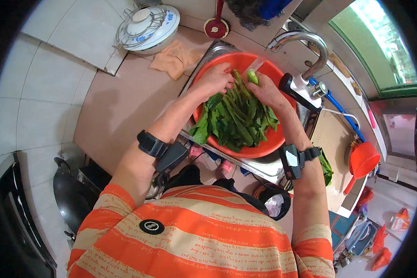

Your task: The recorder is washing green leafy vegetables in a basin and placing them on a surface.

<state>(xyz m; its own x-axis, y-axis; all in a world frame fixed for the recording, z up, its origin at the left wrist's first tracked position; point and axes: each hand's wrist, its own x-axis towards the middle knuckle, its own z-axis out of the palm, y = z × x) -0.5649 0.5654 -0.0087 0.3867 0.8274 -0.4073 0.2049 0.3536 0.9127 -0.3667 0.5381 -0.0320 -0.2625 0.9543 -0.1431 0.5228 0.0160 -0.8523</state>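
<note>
A bunch of leafy greens [241, 118] lies in a red plastic basin [208, 67] set in a metal sink [226, 48]. My right hand [267, 91] grips a pale green stalk [252, 77] at the basin's far right side. Water [256, 64] streams from the curved chrome faucet [314, 43] beside that stalk. Over the basin's left part, my left hand [215, 81] has its fingers curled near the stem ends; whether they hold a stem is not clear. The leaves fan out towards me, some over the near left rim.
An orange cloth [175, 59] and a lidded enamel basin with a wire rack [149, 34] are at the far left. A red dipper [364, 158] hangs off to the right, near more greens [325, 168] on the counter [328, 130]. Below stands a black bin [274, 205]; a wok [73, 198] is at left.
</note>
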